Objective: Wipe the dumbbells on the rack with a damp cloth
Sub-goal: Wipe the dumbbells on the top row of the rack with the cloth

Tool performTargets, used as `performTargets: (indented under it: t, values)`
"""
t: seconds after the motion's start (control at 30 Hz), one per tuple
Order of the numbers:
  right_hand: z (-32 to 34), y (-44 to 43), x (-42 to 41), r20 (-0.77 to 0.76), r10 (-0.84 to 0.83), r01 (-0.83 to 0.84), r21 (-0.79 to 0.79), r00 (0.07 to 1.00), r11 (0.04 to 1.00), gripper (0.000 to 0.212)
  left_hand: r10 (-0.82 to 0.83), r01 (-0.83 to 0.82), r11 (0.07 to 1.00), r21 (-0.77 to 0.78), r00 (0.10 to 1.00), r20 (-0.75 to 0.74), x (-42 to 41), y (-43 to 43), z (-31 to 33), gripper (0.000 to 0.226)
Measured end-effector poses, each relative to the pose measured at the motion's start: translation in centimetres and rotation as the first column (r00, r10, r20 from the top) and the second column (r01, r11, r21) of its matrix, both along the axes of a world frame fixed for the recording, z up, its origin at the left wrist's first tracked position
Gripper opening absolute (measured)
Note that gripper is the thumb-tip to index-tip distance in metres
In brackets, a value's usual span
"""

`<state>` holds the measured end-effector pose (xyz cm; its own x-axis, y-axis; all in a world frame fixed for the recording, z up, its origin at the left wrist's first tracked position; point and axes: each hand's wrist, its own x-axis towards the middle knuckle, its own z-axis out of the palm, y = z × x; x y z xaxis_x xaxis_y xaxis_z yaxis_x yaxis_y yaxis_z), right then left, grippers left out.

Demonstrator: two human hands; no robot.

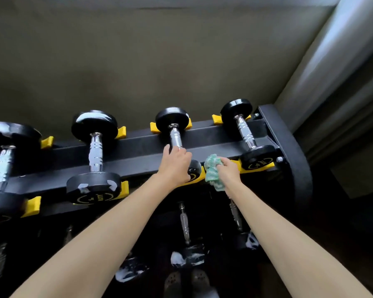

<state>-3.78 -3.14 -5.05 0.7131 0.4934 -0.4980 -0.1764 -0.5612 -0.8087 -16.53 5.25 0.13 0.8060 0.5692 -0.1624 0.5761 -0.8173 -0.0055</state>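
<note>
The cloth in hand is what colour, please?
The cloth is mottled green and white; head view.

4 dumbbells (94, 156) across rack (142, 147)

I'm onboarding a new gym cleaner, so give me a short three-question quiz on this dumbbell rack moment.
1. True or false: the right hand holds the crumpled green cloth.
2. The left hand grips which chrome-handled black dumbbell on the top row, counting from the right end? A first, B second, C third.
3. Fill in: the plastic cradles on the black metal rack are ____.
Key: 1 true; 2 B; 3 yellow.
</note>
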Motion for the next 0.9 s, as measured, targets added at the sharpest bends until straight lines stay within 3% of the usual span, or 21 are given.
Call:
performTargets:
  t: [0.13,0.37,0.53,0.7,0.9]
  values:
    - [0.0,0.1,-0.1,0.045,0.017,-0.016,-0.023,0.999,1.000,0.031,-0.039,0.040,0.999,-0.010,0.996,0.074,-0.4,1.0,0.0,0.023]
    - [0.5,0.6,-2.0,0.162,0.110,-0.108,-0.025,0.981,0.994,0.030,0.051,-0.017,0.993,-0.121,0.957,0.285,-5.2,3.1,-0.6,0.026]
    - [0.1,1.3,-3.2,0.242,0.296,-0.285,-0.081,0.924,0.955,0.032,0.115,-0.057,0.983,-0.173,0.930,0.349,-6.3,2.9,-0.2,0.027]
    - [-1.4,2.4,-4.3,0.080,0.235,-0.229,-0.076,0.969,0.970,0.034,0.167,-0.103,0.975,-0.199,0.927,0.335,-7.4,3.7,-0.3,0.031]
    - [-1.0,2.5,-3.6,-0.113,0.184,-0.181,0.034,0.976,0.983,0.036,0.185,-0.112,0.969,-0.219,0.919,0.348,-7.1,3.7,-0.5,0.032]
